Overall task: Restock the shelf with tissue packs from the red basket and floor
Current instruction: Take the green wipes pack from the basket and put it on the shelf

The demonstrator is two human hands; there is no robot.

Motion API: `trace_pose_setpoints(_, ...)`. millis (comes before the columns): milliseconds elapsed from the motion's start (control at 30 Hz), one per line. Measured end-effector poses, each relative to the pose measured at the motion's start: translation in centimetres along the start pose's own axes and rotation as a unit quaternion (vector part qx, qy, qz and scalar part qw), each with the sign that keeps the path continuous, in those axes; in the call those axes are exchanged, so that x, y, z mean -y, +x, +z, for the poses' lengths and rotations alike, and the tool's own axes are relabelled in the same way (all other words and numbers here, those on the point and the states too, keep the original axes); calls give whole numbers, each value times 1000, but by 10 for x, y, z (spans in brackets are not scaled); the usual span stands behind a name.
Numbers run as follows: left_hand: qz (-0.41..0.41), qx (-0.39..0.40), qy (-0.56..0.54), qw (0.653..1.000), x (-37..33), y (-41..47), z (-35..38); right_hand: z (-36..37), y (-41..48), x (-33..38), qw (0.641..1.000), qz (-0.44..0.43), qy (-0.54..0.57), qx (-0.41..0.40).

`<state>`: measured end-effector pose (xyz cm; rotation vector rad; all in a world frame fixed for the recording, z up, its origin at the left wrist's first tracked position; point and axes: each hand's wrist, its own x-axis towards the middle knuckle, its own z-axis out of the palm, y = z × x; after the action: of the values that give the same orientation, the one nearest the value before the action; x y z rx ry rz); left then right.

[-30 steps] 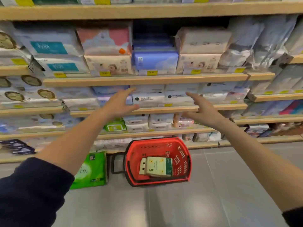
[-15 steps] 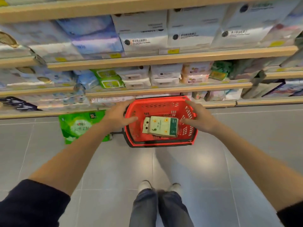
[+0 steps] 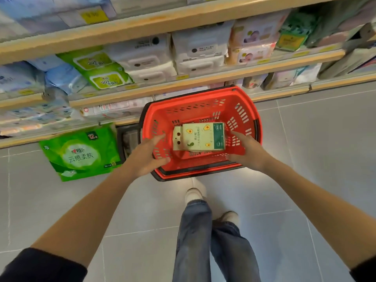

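Note:
A red basket (image 3: 242,119) stands on the floor against the lowest shelf. Inside it lies a cream tissue pack (image 3: 200,136) with avocado prints and a green end panel. My left hand (image 3: 146,157) reaches into the basket just left of the pack, fingers spread, not touching it. On the pack's right side my right hand (image 3: 247,150) is also inside the basket, fingers apart and close to the pack. A large green tissue pack (image 3: 81,152) leans on the floor against the shelf, left of the basket.
Wooden shelves (image 3: 183,78) full of white, green and blue tissue and wipe packs fill the upper half. My legs and shoes (image 3: 203,220) stand on the grey tiled floor just behind the basket. A black basket handle (image 3: 124,139) sticks out on its left.
My hands came down from the shelf front to the basket and have moved inside it toward the cream pack. The view has tipped down and closer to the floor.

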<state>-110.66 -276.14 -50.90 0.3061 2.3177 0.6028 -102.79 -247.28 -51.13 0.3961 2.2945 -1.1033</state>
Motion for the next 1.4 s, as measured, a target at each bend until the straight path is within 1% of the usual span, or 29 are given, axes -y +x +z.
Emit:
trace_pose_setpoints(133,-1,14,-33,999,16,29,17,20,32,-14,999,36,-29,-5)
trace_pose_setpoints(200,1,14,-59,998,18,42,29,26,48,-19,998,40,-53,0)
trace_pose_setpoints(367,-41,13,-170,985,21,72,74,34,96,-32,993,16,-115,19)
trace_pose_setpoints(467,-71,9,-231,970,21,93,103,37,126,-43,986,-3,-161,31)
trace_pose_setpoints(500,-92,6,-260,961,20,100,111,38,135,-46,984,-9,-174,37)
trace_pose_setpoints(533,-122,-1,-300,946,20,108,119,40,145,-51,982,-15,-184,44)
trace_pose_setpoints(633,-216,-44,-408,886,27,139,147,49,174,-66,976,-27,-203,75)
trace_pose_setpoints(700,-270,-84,-483,829,31,164,167,55,196,-77,971,-42,-217,95)
trace_pose_setpoints(767,-306,-109,-567,757,33,190,188,63,218,-88,965,-50,-230,117)
trace_pose_setpoints(800,-319,-122,-596,727,31,202,199,66,231,-96,962,-50,-236,129)
trace_pose_setpoints(833,-331,-134,-613,704,28,213,208,70,243,-102,958,-51,-245,139)
trace_pose_setpoints(867,-338,-143,-623,691,24,221,216,73,255,-108,954,-55,-256,146)
trace_pose_setpoints(900,-342,-149,-622,689,21,229,225,75,266,-112,950,-59,-266,152)
trace_pose_setpoints(933,-350,-151,-612,693,19,235,233,78,277,-115,946,-65,-277,154)
trace_pose_setpoints(1033,-391,-133,-548,728,18,250,259,86,307,-124,934,-81,-311,158)
trace_pose_setpoints(1067,-397,-132,-535,734,19,255,266,89,316,-128,929,-89,-322,159)
trace_pose_setpoints(1200,-399,-139,-530,736,22,275,291,99,349,-145,914,-113,-344,182)
trace_pose_setpoints(1300,-384,-162,-531,738,22,286,304,106,368,-155,905,-135,-346,206)
trace_pose_setpoints(1400,-348,-175,-552,737,29,296,324,113,385,-165,880,-139,-387,238)
